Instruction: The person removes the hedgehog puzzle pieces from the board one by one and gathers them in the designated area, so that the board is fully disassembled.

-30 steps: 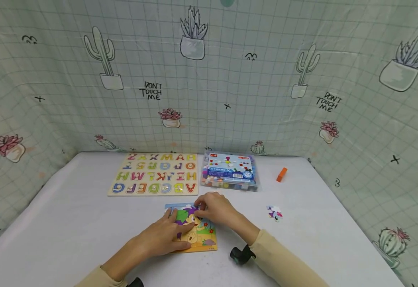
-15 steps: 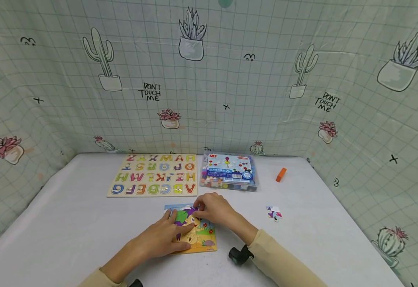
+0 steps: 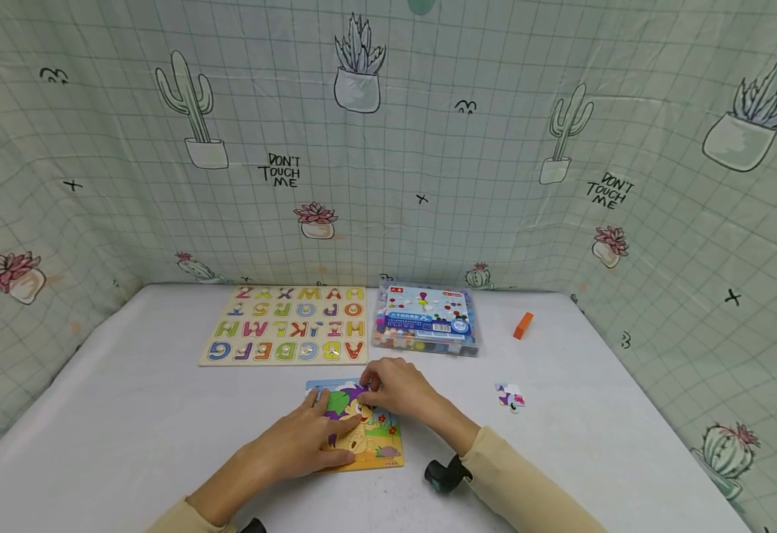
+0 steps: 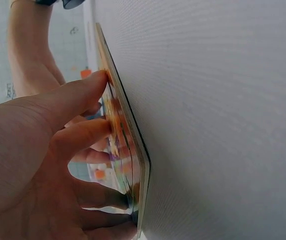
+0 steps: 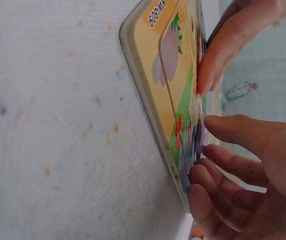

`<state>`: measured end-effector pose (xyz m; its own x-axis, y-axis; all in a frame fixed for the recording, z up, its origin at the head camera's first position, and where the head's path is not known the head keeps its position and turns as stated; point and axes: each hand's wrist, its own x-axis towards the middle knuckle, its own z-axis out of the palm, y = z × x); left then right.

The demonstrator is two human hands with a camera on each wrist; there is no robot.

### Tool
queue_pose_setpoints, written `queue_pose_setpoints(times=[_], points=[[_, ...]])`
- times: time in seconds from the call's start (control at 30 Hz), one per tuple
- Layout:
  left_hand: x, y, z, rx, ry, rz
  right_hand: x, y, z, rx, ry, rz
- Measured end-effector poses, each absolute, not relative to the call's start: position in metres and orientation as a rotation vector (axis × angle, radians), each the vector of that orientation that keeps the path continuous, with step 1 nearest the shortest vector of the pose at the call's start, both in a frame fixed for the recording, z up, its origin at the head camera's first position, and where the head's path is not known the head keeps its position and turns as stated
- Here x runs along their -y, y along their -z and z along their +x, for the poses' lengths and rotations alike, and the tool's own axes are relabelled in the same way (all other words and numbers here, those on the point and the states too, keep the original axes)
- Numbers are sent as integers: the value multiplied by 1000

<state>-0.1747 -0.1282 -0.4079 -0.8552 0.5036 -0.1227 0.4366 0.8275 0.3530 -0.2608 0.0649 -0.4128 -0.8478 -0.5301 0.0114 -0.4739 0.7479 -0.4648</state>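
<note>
A jigsaw puzzle board (image 3: 384, 449) with a purple-haired cartoon hedgehog lies flat on the table in the head view. My left hand (image 3: 298, 444) rests over its left part, fingers spread and tips touching the surface. At the upper right of the board, my right hand (image 3: 398, 386) pinches a puzzle piece (image 5: 200, 141) between thumb and fingers; the hand hides much of it. Both hands also show beside the board's edge (image 4: 128, 110) in the left wrist view. To the right lies a loose puzzle piece (image 3: 510, 397) with purple and pink print.
Behind the hands lie an alphabet board (image 3: 281, 326) with colourful letters and a clear plastic box (image 3: 426, 318) of small coloured parts. An orange block (image 3: 524, 325) is at the back right. A patterned cloth (image 3: 388, 148) hangs behind the white table (image 3: 128, 414).
</note>
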Motion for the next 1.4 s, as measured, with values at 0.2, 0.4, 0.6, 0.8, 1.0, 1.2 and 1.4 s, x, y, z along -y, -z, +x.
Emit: queue_pose_setpoints(times=[0.2, 0.4, 0.6, 0.8, 1.0, 1.2, 1.4], points=[[128, 406, -174, -2805, -457, 719, -64, 413, -262, -2833, 739, -789], [127, 405, -174, -2801, -451, 690, -64, 412, -261, -2829, 789, -785], [127, 406, -173, -2789, -470, 683, -63, 411, -261, -2802, 890, -821], [128, 406, -174, -2797, -460, 696, -60, 408, -260, -2768, 912, -810], [128, 406, -174, -2798, -462, 700, -59, 406, -259, -2727, 916, -833], [128, 406, -174, -2793, -455, 706, -60, 407, -259, -2687, 932, -851], [127, 405, -173, -2777, -482, 699, -62, 408, -259, -2634, 973, -852]])
